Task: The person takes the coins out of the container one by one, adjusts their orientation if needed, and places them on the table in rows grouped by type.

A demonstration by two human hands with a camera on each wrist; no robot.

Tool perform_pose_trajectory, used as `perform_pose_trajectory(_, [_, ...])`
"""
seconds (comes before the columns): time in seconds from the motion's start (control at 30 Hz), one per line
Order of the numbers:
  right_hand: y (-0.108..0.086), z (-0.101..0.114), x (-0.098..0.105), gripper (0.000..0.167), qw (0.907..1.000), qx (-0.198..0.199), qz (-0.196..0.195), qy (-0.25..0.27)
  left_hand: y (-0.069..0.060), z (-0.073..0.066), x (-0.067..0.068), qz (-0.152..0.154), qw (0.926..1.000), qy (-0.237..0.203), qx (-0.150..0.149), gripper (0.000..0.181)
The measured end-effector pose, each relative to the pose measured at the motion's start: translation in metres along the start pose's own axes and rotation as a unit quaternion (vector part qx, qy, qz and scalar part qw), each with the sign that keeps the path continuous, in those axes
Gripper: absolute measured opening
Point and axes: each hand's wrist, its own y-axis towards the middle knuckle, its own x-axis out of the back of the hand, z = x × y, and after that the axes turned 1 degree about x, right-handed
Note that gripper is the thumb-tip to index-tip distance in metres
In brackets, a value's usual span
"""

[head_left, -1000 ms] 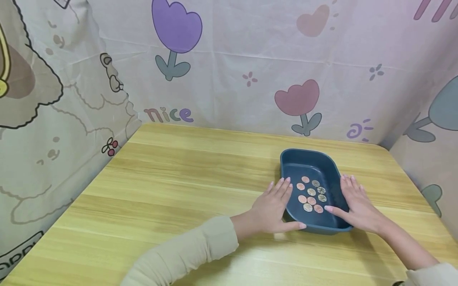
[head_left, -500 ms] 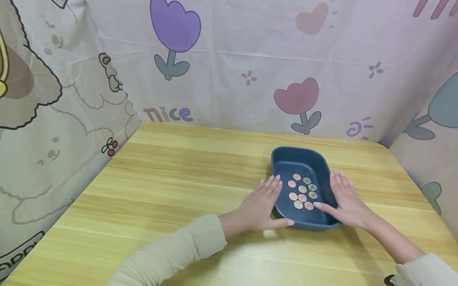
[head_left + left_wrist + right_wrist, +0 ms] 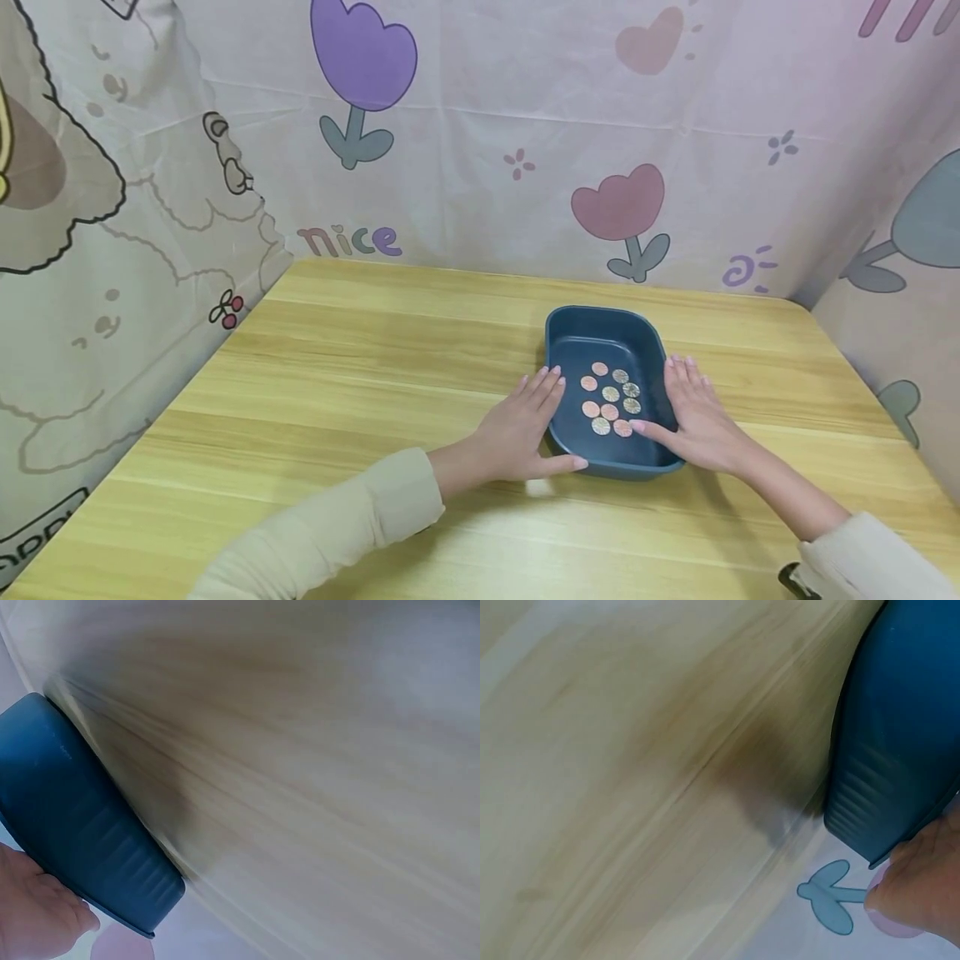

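A dark blue rectangular container (image 3: 603,323) with rounded corners stands on the table. Inside, on its floor, lie several coins (image 3: 611,394), some copper-coloured and some duller gold. My left hand (image 3: 517,429) presses its left side with straight fingers; the thumb reaches along the near rim. On the opposite side my right hand (image 3: 705,425) rests its straight fingers on the right wall, the thumb extending over the rim above the inside. In the left wrist view the hand (image 3: 41,911) is at the container's rim (image 3: 112,919). The right wrist view shows the hand (image 3: 922,881) likewise against the container wall (image 3: 900,742).
The wood-grain table (image 3: 360,358) extends left of the container. A printed cloth backdrop (image 3: 465,200) with tulips and hearts hangs behind its back edge and at both sides. A dark object (image 3: 797,579) shows by the right sleeve.
Both hands and the container with its coins have shifted left across the table together. The coins keep their arrangement, and the hands hold the same pose on the container.
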Motion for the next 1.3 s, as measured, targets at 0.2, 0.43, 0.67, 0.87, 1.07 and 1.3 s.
perform_pose_trajectory(0.2, [0.006,0.008,-0.004,0.104,1.0,0.007,-0.002,0.0,-0.007,0.007,0.004,0.006,0.9999,-0.012,0.008,0.098])
perform_pose_trajectory(0.43, [0.011,0.018,-0.006,0.105,0.9999,0.011,-0.001,0.005,-0.015,0.014,0.008,0.005,0.9998,-0.018,0.01,0.097])
perform_pose_trajectory(0.67, [0.011,0.024,-0.005,0.104,0.9998,0.016,0.007,0.005,-0.019,0.02,0.011,0.011,0.9995,-0.026,0.013,0.096])
perform_pose_trajectory(0.87, [-0.002,0.026,-0.003,0.107,0.9984,0.047,-0.002,-0.032,-0.019,0.021,0.011,0.013,0.9996,-0.024,0.009,0.096])
perform_pose_trajectory(1.07, [-0.011,0.025,-0.004,0.109,0.9969,0.058,-0.01,-0.053,-0.018,0.022,0.014,0.015,0.999,-0.039,0.013,0.092])
perform_pose_trajectory(1.3, [-0.015,0.023,-0.003,0.11,0.997,0.05,-0.005,-0.06,-0.007,0.015,0.015,-0.046,0.9917,-0.12,0.015,0.073])
